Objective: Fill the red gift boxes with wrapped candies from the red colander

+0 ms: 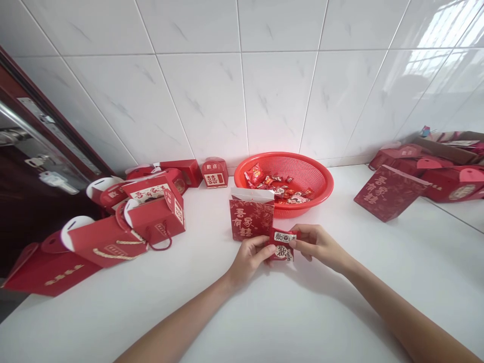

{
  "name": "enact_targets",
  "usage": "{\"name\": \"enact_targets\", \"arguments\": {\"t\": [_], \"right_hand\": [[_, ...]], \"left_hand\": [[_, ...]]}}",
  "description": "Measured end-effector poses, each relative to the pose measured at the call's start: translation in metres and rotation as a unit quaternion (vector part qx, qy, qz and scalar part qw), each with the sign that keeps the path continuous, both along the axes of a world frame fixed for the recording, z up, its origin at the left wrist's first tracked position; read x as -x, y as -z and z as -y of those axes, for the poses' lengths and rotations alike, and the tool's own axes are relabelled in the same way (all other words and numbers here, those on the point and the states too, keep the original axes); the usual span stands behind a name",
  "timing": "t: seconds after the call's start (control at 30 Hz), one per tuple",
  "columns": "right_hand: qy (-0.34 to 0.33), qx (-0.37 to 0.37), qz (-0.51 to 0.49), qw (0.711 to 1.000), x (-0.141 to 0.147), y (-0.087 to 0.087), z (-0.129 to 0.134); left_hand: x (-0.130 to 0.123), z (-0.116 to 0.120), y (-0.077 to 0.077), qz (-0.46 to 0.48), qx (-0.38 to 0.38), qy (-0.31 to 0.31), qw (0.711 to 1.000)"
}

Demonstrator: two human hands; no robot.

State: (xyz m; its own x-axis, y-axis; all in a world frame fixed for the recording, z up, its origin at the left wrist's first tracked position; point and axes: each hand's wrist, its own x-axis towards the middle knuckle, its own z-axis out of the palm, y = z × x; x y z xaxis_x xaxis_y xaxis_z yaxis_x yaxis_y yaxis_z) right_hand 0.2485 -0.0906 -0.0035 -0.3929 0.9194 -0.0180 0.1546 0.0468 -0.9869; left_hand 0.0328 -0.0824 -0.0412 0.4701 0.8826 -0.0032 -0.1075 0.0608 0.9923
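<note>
Red packet (283,252), printed with black characters on white patches, sits between the two hands, above the white bench (310,327) and just in front of the upright dark-red paper box (251,219) with the raised pale flap. The left forearm (189,312) slants up and rightward from the lower edge; the left hand (245,258) is turned inward, its grip pinching the packet's left side, thumb across the front and fingers partly hidden behind. From the lower right, the right forearm (393,307) reaches up and leftward; the right hand (319,244) arches palm-down, its grip pinching the packet's upper right edge between thumb and fingers. Beyond the hands, the red mesh basket (328,179) holds wrapped sweets (280,191).
</note>
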Motion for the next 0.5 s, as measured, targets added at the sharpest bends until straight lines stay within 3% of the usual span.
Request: {"name": "enact_targets", "arguments": {"t": [0.5], "right_hand": [[-0.001,-0.005,0.007,1.0,0.0008,0.0054,-0.0025]], "left_hand": [[-0.0028,-0.0012,-0.0041,0.03,0.003,-0.002,1.0]]}}
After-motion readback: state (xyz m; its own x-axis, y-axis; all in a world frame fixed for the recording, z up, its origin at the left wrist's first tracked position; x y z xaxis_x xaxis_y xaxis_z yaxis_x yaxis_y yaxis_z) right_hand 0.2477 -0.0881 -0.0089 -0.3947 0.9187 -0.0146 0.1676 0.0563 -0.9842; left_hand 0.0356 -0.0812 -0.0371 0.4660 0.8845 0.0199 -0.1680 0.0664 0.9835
